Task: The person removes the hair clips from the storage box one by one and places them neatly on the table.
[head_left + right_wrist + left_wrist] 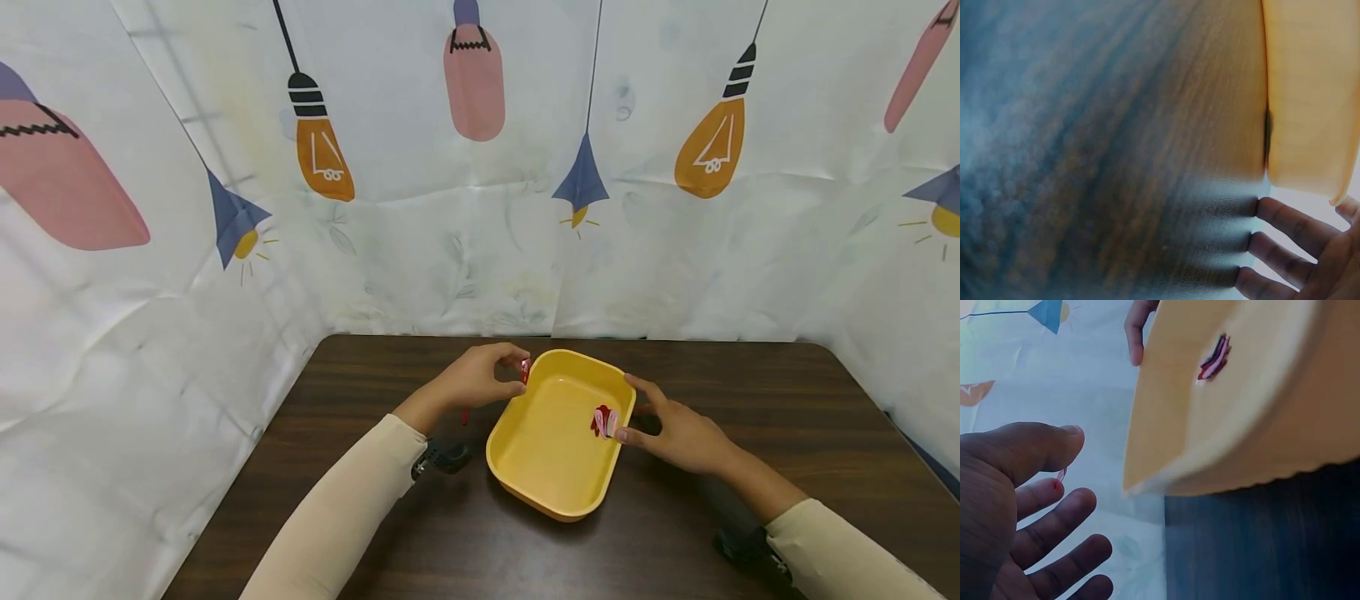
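Note:
My left hand (480, 375) is at the left rim of a yellow tray (540, 475), pinching a small shiny red piece (526, 370) between thumb and forefinger. In the left wrist view that piece shows as a thin reddish loop (1061, 477), and the other fingers are spread. A little bundle of red and pink strips (604, 422) lies inside the tray near its right wall. My right hand (682, 433) is at the right rim, forefinger touching near the far corner and thumb over the edge. In the right wrist view its other fingers (1291, 225) extend straight to the tabletop.
The tray stands on a dark wood-grain table (757, 400). A small red bit (465, 417) shows on the table beneath the left wrist. Behind the table hangs a white sheet (450, 242) printed with lamps and bulbs.

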`<state>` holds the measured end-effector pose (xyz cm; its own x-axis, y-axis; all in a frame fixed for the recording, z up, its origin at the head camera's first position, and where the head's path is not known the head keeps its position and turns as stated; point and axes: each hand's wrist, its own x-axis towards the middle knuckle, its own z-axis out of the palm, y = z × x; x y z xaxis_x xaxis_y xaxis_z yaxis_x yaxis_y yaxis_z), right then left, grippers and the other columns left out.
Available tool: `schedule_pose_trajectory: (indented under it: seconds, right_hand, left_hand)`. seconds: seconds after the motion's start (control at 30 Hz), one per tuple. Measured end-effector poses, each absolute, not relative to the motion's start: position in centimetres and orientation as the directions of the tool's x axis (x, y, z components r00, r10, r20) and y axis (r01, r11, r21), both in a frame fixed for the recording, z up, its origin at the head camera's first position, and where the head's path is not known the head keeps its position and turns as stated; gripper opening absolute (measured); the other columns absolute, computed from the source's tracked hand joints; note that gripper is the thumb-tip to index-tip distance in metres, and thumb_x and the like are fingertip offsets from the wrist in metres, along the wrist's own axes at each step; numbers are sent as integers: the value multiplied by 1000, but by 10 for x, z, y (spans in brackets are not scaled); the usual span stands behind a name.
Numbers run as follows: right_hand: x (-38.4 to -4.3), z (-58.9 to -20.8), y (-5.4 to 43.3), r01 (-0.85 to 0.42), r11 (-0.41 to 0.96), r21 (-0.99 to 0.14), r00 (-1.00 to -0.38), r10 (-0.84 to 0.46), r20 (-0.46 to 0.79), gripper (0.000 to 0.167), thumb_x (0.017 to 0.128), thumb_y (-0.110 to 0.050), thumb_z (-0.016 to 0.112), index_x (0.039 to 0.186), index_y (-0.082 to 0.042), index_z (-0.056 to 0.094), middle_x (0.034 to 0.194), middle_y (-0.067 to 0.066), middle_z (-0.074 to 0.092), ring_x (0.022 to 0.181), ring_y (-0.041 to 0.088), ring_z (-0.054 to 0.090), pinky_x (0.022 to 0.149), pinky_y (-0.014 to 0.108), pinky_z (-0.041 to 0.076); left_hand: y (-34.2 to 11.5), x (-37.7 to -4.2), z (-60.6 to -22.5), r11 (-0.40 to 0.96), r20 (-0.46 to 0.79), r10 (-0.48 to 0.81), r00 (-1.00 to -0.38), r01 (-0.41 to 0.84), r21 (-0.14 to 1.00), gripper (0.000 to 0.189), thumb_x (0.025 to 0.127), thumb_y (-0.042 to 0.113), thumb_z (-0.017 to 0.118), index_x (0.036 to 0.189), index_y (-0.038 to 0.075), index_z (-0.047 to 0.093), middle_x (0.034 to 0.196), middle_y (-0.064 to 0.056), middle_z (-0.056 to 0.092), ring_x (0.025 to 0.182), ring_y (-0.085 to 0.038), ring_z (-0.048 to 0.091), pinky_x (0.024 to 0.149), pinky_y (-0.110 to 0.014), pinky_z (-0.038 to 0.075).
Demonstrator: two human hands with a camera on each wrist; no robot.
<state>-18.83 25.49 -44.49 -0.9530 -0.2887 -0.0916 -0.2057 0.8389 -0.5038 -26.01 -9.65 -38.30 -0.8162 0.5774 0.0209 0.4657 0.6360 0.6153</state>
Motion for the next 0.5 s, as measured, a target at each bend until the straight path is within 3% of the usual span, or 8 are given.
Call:
schedule_pose_trajectory:
  seconds: [0.5]
  right_hand:
    - [-188, -443, 255, -203, 837, -508, -953, -287, -93, 98, 91, -69, 62, 164, -28, 12, 136, 20, 62, 110, 41, 66, 80, 64, 53]
  left_hand:
    - [-119, -257, -391, 633, 9, 558, -830, 432, 642, 55, 93, 31, 77, 143, 13, 59, 133, -4, 63, 127, -32, 57, 103, -51, 47]
